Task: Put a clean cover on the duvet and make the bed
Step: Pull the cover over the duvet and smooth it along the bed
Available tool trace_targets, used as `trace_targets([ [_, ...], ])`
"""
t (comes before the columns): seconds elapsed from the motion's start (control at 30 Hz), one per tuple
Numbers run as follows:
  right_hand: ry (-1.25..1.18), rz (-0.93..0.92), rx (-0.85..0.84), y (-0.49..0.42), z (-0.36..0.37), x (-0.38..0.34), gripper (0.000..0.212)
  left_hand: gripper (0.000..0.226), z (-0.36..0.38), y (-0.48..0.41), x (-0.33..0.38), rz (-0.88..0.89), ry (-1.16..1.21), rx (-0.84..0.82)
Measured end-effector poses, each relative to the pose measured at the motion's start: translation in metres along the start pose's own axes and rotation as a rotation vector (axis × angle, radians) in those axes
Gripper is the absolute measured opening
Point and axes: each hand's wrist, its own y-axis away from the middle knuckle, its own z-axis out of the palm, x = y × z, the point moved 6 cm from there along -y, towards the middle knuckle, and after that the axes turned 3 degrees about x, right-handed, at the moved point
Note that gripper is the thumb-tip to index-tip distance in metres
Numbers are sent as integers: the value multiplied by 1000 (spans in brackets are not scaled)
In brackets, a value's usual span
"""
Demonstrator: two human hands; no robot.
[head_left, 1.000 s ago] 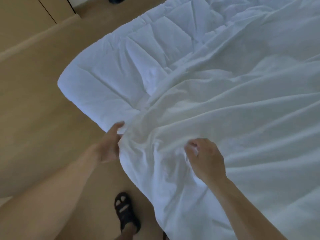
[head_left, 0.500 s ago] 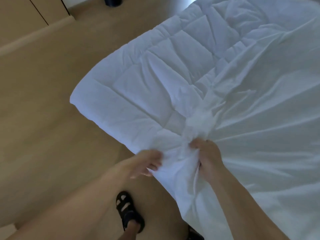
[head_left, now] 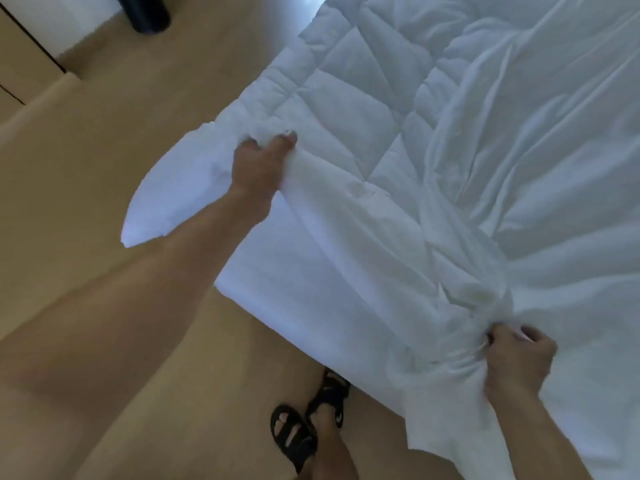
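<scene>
Head view: left hand (head_left: 256,164) tight around the duvet (head_left: 346,109) edge, right hand (head_left: 519,358) pinch-tight on bunched cover (head_left: 554,161), perhaps its hem.

Bare floor (head_left: 114,140) gives free passage left of the duvet (head_left: 346,109), up to a dark cylinder (head_left: 149,15) at the far end. Sandalled feet (head_left: 294,434) stand just beside its near edge, where the left hand (head_left: 258,164) grips the duvet and the right hand (head_left: 519,358) grips the cover (head_left: 554,150).

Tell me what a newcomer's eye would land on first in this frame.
A white quilted duvet fills the upper middle, its left edge gripped by the left hand. At lower right, the right hand clutches a bunched white cover that lies over the duvet's right part. Black sandals stand on the floor below.
</scene>
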Motion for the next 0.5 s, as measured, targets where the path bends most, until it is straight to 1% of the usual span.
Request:
trace_targets([
  [0.03, 74, -140, 79, 5, -6, -14, 62, 14, 24, -3, 19, 67, -69, -77],
  [0.07, 128, -356, 116, 13, -7, -34, 67, 14, 44, -7, 30, 105, -143, -123],
  [0.1, 170, -617, 89, 27, 0, -56, 65, 16, 63, -9, 38, 116, -202, -150],
  [0.13, 237, -864, -14, 43, 14, -72, 58, 16, 79, -12, 41, 114, -251, -166],
  [0.17, 344, -1068, -156, 56, 32, -84, 50, 15, 92, -16, 44, 104, -285, -172],
  [0.2, 507, -1201, -278, 66, 49, -88, 46, 13, 104, -22, 47, 102, -317, -170],
  [0.23, 704, -1253, -358, 67, 61, -83, 49, 13, 116, -28, 50, 112, -350, -170],
  [0.27, 900, -1222, -431, 65, 67, -74, 57, 16, 128, -35, 54, 127, -369, -179],
  [0.33, 1246, -1061, -517, 48, 63, -57, 77, 22, 152, -45, 60, 139, -394, -207],
  [0.37, 1420, -979, -581, 41, 56, -50, 76, 23, 164, -47, 61, 142, -398, -228],
  [0.4, 1546, -925, -646, 40, 47, -50, 67, 23, 177, -47, 60, 142, -407, -259],
  [0.47, 1627, -937, -698, 45, 31, -60, 33, 24, 201, -47, 55, 140, -383, -311],
  [0.5, 1659, -928, -709, 44, 28, -63, 31, 28, 207, -48, 51, 121, -369, -305],
])
